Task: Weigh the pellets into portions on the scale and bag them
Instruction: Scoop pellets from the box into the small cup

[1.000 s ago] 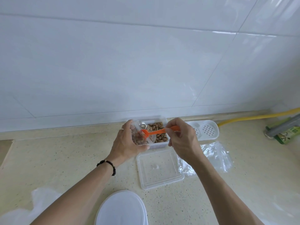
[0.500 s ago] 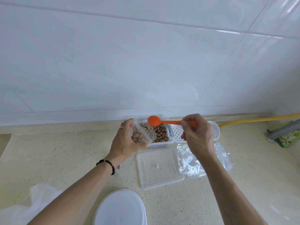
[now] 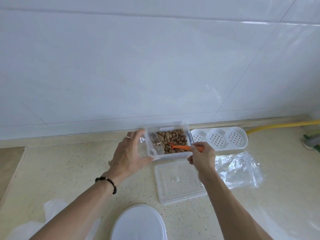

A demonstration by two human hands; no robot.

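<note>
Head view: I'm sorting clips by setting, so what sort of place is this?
Probably a home kitchen counter: a speckled stone worktop against a glossy white tiled wall, with a tub of pellets and a white draining rack by the wall.

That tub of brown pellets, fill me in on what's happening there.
A person is scooping pellets out of the clear tub. The right hand holds an orange spoon with its bowl down in them. The left hand holds a small clear bag open at the tub's left end, some pellets already inside.
</note>
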